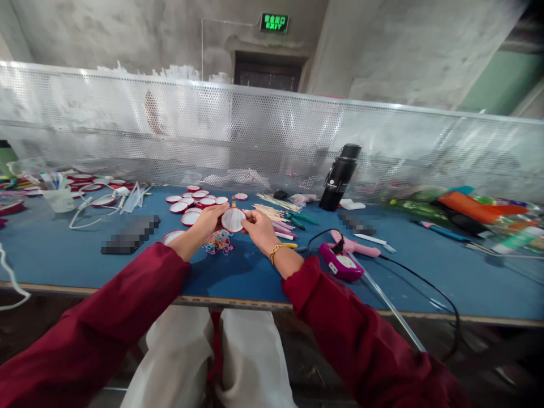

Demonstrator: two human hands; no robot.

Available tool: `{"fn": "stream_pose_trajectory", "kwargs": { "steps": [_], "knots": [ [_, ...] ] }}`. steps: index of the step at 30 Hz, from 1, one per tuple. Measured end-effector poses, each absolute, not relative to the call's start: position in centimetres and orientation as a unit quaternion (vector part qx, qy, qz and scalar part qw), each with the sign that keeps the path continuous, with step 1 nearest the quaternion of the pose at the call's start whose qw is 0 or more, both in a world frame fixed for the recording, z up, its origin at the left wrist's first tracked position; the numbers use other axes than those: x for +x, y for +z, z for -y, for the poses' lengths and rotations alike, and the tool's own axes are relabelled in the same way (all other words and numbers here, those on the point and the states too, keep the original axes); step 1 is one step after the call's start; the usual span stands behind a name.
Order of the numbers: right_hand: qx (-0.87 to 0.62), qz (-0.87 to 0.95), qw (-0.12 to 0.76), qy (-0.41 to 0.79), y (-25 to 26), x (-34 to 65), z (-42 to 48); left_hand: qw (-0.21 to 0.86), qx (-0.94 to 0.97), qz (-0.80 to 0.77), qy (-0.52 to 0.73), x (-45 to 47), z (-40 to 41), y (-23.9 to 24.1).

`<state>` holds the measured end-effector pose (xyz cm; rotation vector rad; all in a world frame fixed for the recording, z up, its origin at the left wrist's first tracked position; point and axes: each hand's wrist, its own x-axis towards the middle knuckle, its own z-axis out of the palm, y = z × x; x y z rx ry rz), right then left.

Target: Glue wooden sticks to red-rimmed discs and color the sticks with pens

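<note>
Between my two hands I hold up a small round disc (233,220) with a white face and a red rim. A short yellowish-brown piece stands up from its top edge. My left hand (211,220) grips the disc's left edge, and my right hand (259,228) pinches its right edge. Below the disc lies a tangle of thin coloured loops (219,242). Several similar red-rimmed white discs (191,217) are spread on the table just beyond my left hand. Thin wooden sticks (272,213) and pink-handled tools (284,228) lie past my right hand.
On the blue table (140,272) stand a black bottle (340,178) and a white cup (59,199) with pens. A pink glue gun (355,245) rests by a purple box (341,263), its cable trailing off the edge. Green-handled pliers (304,218) lie behind; a perforated metal screen (255,136) backs the table.
</note>
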<state>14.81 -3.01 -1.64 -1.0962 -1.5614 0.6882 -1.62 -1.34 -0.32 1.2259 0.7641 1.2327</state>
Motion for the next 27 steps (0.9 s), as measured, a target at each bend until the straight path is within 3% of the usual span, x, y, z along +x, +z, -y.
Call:
{"fn": "stream_pose_trajectory", "kwargs": {
  "steps": [16,27],
  "knots": [
    [-0.465,0.655,0.528,0.274,-1.79,14.82,2.95,0.562,0.573,-0.312,0.508,-1.54,1.57,-0.21],
    [-0.473,0.681,0.518,0.209,-2.04,14.57,3.13,0.424,0.65,-0.356,0.52,-1.54,0.77,-1.12]
  ]
}}
